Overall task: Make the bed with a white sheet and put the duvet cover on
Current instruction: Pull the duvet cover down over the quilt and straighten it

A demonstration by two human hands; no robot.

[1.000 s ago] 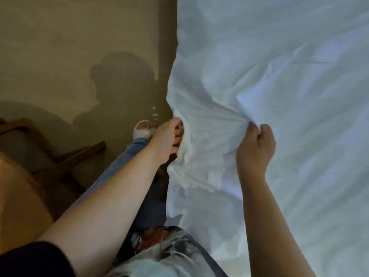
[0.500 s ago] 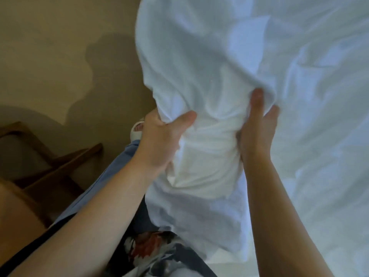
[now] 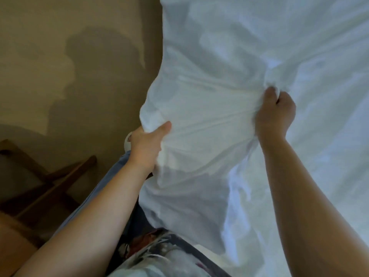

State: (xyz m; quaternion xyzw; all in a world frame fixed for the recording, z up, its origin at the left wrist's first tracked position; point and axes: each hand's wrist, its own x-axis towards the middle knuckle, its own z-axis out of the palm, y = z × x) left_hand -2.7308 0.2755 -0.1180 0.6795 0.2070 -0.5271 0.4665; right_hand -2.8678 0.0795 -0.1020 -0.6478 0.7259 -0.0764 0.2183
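Note:
White bedding [image 3: 249,62] fills the right and upper part of the view, lying over the bed. Its near edge is bunched into folds [image 3: 201,118] and pulled taut between my two hands. My left hand [image 3: 146,144] grips the bunched fabric at the bed's left side, thumb on top. My right hand [image 3: 274,114] is a fist round a gathered fold farther onto the bed. I cannot tell whether the cloth is the sheet or the duvet cover. A loose flap [image 3: 185,198] hangs down below my left hand.
Tan carpet [image 3: 69,66] with my shadow lies to the left of the bed. A wooden chair frame [image 3: 50,182] stands at the lower left. My leg in blue trousers [image 3: 111,182] and a white-slippered foot [image 3: 127,140] are beside the bed.
The bunched cloth, held lifted close together half a second ago, is now stretched wider: my right hand moved right and closed into a fist, my left hand moved lower and left.

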